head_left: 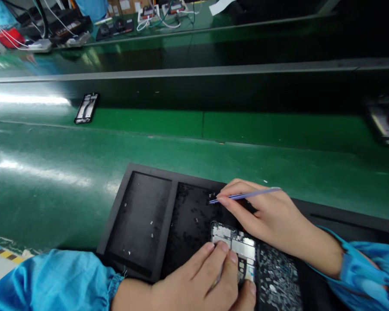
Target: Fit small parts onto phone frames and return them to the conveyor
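The right hand (262,216) was narrowly pinched around a slim blue pick (246,195), its tip at small dark parts (196,220) scattered in a black foam tray (139,220). The left hand (194,285) held down a phone frame (233,242) in the tray, fingers over its edge. That frame looked only partly fitted, with loose parts left. A second phone frame (86,108) lay farther off on the green table (116,134).

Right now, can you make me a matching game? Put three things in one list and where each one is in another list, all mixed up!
Things:
1. slim blue tool
2. phone frame
3. other phone frame

Places:
A. on the green conveyor belt
B. in the left hand
C. in the right hand

Pairs: 1-C, 2-B, 3-A
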`<state>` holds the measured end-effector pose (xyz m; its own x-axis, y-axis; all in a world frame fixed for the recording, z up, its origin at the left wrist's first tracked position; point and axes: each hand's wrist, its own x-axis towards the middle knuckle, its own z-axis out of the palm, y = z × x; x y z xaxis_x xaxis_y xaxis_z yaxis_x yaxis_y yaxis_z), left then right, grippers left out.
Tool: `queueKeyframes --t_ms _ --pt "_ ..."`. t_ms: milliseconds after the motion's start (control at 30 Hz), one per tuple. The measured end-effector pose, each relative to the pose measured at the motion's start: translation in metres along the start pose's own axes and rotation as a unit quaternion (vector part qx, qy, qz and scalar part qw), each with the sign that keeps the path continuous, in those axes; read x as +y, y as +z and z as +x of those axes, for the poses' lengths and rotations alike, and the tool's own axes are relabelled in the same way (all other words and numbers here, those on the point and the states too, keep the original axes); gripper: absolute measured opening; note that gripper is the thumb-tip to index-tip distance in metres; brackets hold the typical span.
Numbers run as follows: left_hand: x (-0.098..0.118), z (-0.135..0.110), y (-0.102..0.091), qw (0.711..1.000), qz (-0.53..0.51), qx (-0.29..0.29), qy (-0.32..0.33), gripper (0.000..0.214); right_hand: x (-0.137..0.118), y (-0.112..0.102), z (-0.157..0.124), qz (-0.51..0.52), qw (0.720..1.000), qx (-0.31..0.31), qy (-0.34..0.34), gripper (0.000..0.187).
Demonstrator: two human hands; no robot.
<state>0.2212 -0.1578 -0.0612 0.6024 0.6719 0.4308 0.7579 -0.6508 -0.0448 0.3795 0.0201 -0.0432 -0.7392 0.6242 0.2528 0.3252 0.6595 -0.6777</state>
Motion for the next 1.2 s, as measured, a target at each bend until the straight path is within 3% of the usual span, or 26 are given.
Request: queueKeyframes --t_ms 67,167,267,367,467,600,700,933,1100,1200 --pt "-0.003 0.005 -0.007 0.998 -0.049 0.015 -0.025 0.032 -0.002 -0.002 0.001 0.013 1.000 0.014 0.002 0.017" --pt "-0.019 0.020 -0.029 0.974 -0.186 0.050 -0.121 0.015 -0.007 -0.011 0.001 0.080 0.995 0.026 0.059 0.027" --pt "-0.048 0.037 -0.048 0.947 -0.262 -0.030 -0.185 0.022 -0.013 -0.022 -0.002 0.187 0.975 0.017 0.116 0.039" --pt "-0.073 0.047 -0.046 0.963 -0.215 -0.079 -0.145 0.022 -0.016 -0.025 -0.005 0.225 0.967 0.002 0.119 0.036" --pt "-0.085 0.045 -0.029 0.994 -0.097 -0.031 -0.037 0.022 -0.017 -0.019 -0.005 0.210 0.970 0.003 0.118 0.029" --pt "-0.085 0.038 -0.016 0.999 -0.024 0.002 0.044 0.023 -0.015 -0.009 -0.005 0.223 0.961 0.005 0.164 0.023" --pt "-0.084 0.037 -0.017 0.998 -0.020 0.003 0.061 0.023 -0.014 -0.008 -0.006 0.210 0.963 -0.003 0.167 0.023" --pt "-0.085 0.037 -0.016 0.997 -0.026 -0.020 0.063 0.025 -0.011 -0.014 -0.006 0.204 0.974 -0.018 0.100 0.025" --pt "-0.083 0.036 -0.015 0.996 -0.059 -0.056 0.039 0.027 -0.008 -0.016 -0.006 0.199 0.974 -0.052 0.095 0.025" --pt "-0.081 0.036 -0.016 0.992 -0.104 -0.067 0.008 0.029 -0.007 -0.015 -0.005 0.233 0.962 -0.047 0.138 0.026"
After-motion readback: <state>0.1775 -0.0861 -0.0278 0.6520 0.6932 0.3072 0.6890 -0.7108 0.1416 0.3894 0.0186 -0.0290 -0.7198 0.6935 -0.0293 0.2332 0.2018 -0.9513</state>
